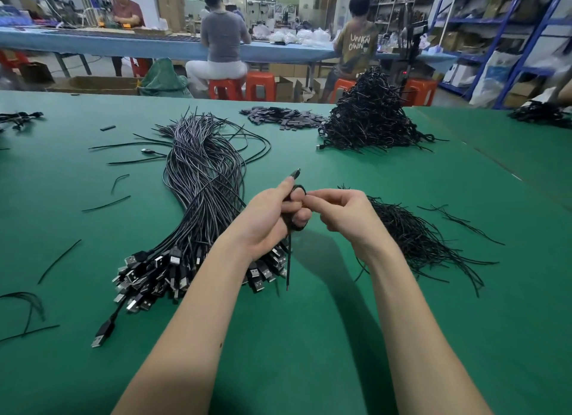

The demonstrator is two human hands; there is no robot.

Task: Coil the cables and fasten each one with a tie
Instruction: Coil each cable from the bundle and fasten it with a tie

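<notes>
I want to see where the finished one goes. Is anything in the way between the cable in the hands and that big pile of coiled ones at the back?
Nothing visible blocks it. The left hand grips the coiled cable and the right hand pinches at it. Between them and the pile of coiled cables lies only bare green table.

Left hand (272,219) grips small black coiled cable (294,204) above green table (309,337) — connector end pokes up past fingers, loose tail hangs down. Right hand (343,213) pinches at coil's right side. Big bundle of uncoiled USB cables (198,197) lies left of hands, plugs toward near edge. Heap of ties (414,238) right of hands. Pile of coiled cables (371,120) near far edge.
</notes>
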